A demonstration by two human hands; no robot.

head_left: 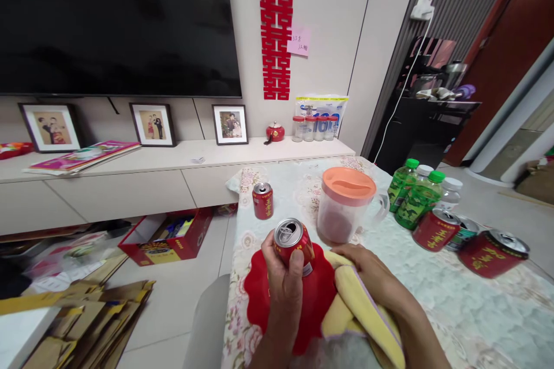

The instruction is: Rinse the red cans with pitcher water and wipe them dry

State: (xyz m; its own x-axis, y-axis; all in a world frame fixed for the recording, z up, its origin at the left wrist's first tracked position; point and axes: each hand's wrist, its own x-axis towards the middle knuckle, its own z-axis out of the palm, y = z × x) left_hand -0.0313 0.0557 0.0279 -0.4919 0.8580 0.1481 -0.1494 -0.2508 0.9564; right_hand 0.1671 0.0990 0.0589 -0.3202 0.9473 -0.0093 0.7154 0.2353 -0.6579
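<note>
My left hand (283, 285) is wrapped round a red drink can (291, 233), which tilts a little with its top toward me. This can is over a red scalloped-edged tray or mat (318, 305) on the table. To its right, my right hand (372, 274) grips a folded yellow cloth (359, 294) with a pale purple border; part of the cloth overlaps the red piece. Its fingertips are partly hidden. A second red can (263, 202) stands behind, toward the left edge. A clear pitcher (340, 216) with an orange lid stands beyond both hands.
On the table's right side stand green-capped bottles (418, 199), clear bottles and more cans (493, 252). A flowered cloth (433, 305) covers the table. A low white cabinet (203, 155) holds framed photos and jars. Flattened cardboard (86, 323) and a red box (173, 251) lie left.
</note>
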